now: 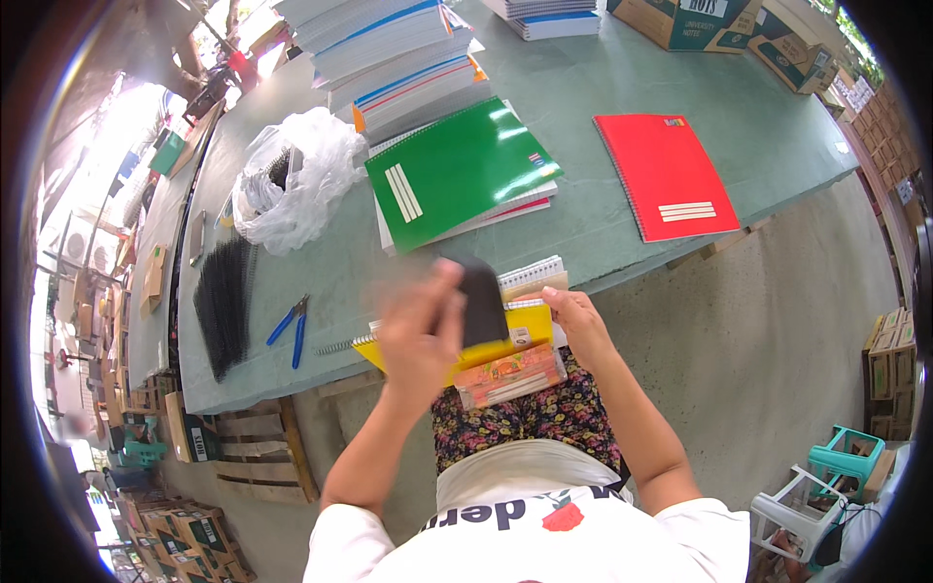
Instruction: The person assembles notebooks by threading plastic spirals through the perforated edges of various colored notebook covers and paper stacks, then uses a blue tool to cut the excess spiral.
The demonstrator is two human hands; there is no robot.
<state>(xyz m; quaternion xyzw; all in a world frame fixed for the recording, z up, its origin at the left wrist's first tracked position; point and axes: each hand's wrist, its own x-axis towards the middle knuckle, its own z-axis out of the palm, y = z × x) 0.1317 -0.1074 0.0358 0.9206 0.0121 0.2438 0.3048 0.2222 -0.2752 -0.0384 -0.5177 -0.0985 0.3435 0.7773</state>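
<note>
My left hand [418, 335], smeared by motion, is closed at the edge of a black pad with rounded corners [483, 303]; its exact kind cannot be made out. The pad stands over a yellow-covered notebook [535, 324] at the table's near edge. My right hand [580, 325] pinches that notebook's right end, thumb on top. From its left end sticks out a thin wire coil [337, 346]. An orange patterned cover with pale lines [513, 376] hangs just below, over my lap. Behind the yellow notebook, white spiral-bound pages [532, 274] show partly.
Blue-handled pliers [291, 328] and a heap of black coils [224, 306] lie left. A clear plastic bag [296, 180] holds more coils. Green notebooks [462, 170] and a tall notebook stack [389, 58] stand ahead; a red notebook [667, 178] lies right, boxes [685, 21] behind.
</note>
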